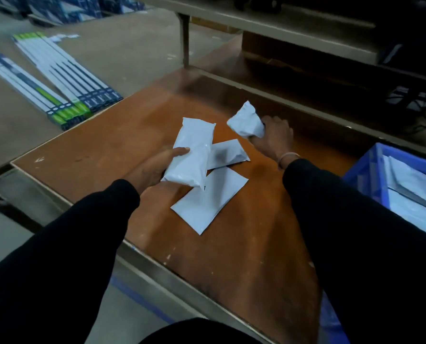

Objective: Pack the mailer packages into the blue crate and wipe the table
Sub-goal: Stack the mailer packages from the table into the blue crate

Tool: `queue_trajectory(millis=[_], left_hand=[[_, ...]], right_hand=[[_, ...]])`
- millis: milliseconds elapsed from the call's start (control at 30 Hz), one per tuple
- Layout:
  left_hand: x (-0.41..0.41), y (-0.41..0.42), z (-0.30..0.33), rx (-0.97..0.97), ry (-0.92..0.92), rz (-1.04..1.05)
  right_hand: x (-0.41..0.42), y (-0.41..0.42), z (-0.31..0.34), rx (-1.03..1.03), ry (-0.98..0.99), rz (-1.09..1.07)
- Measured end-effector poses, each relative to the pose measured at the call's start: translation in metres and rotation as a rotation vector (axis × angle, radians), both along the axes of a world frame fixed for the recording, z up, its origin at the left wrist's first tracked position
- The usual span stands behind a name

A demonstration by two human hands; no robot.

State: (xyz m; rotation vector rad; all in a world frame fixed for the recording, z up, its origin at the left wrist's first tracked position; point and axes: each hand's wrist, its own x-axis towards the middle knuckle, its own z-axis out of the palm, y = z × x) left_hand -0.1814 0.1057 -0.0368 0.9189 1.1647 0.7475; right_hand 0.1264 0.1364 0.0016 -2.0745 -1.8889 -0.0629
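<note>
- My right hand [272, 135] grips a small crumpled mailer [246, 122]; the blue crate [363, 175] lies just right and nearer, so this hand goes first
- My left hand [155, 167] holds a long mailer [192, 155], axis near-to-far
- Two mailers [210, 197] lie flat between the hands

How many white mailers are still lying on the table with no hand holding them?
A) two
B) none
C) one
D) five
A: two mailers lie flat on the table, a small one and a bigger one, while the left hand grips a third mailer and the right hand grips a fourth.
</note>
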Motion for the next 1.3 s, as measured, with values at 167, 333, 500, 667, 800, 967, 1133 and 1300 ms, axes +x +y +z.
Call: queue_trajectory(millis=[167,333,500,667,800,967,1133,1300], left_hand=[[0.073,0.000,0.024,0.051,-0.001,-0.044],[0.157,-0.014,0.054,0.066,-0.090,-0.128],[0.235,-0.036,0.089,0.274,-0.069,-0.256],[0.305,-0.051,0.121,0.490,0.057,-0.520],[0.359,-0.065,0.142,0.650,0.190,-0.701],[0.427,-0.077,0.149,0.890,0.418,-0.907],[0.478,-0.086,0.143,1.085,0.559,-1.006],[0.516,-0.083,0.130,1.261,0.822,-0.872]], right_hand=[[0.034,-0.037,0.043,0.014,0.471,0.003],[0.074,-0.084,0.075,0.128,0.516,-0.022],[0.138,-0.136,0.104,0.221,0.526,-0.121],[0.216,-0.186,0.128,0.342,0.581,-0.221],[0.268,-0.222,0.137,0.396,0.603,-0.273],[0.309,-0.269,0.134,0.359,0.661,-0.301],[0.344,-0.294,0.112,0.298,0.848,-0.378],[0.360,-0.306,0.096,0.243,0.923,-0.407]])
